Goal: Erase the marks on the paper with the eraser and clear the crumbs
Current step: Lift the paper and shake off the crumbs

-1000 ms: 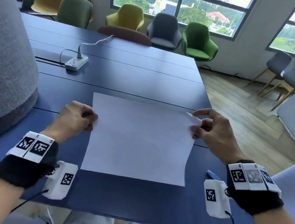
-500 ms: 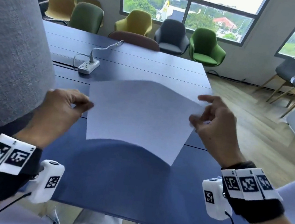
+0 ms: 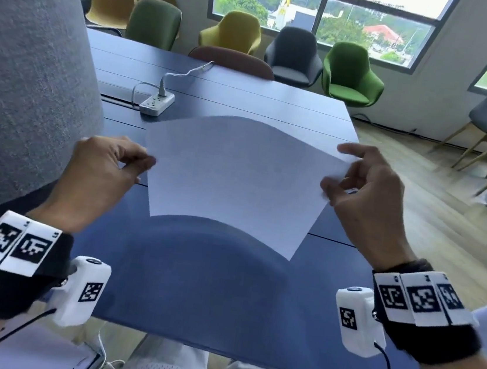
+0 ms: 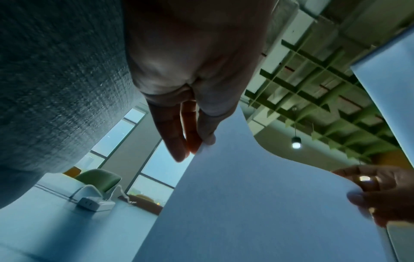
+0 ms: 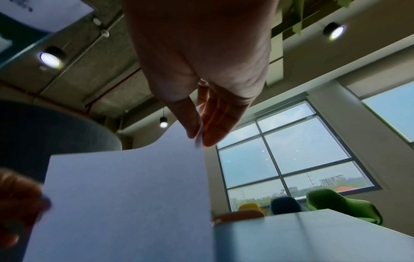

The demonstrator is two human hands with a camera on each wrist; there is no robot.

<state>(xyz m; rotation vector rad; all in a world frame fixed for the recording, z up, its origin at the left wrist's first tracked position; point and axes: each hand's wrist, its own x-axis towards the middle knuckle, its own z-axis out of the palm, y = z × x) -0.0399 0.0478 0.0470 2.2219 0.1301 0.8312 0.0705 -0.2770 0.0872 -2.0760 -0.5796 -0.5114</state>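
A white sheet of paper [image 3: 237, 177] hangs bowed in the air above the blue table [image 3: 206, 302], its shadow on the tabletop below. My left hand [image 3: 147, 161] pinches its left edge between thumb and fingers; the left wrist view shows the pinch [image 4: 201, 145] on the paper [image 4: 257, 203]. My right hand [image 3: 332, 184] pinches the right edge, also seen close up [image 5: 198, 140] on the paper [image 5: 125, 203]. No marks or crumbs show on the sheet. The eraser is not in view.
A white power strip [image 3: 156, 103] with its cable lies on the table beyond the paper. A big grey fabric column [image 3: 25, 81] stands close on the left. Chairs [image 3: 352, 75] line the far wall under the windows. Wooden floor lies to the right of the table.
The paper lay flat on the table a second ago. Both hands have lifted it off the table, and it now bows upward in the air between them.
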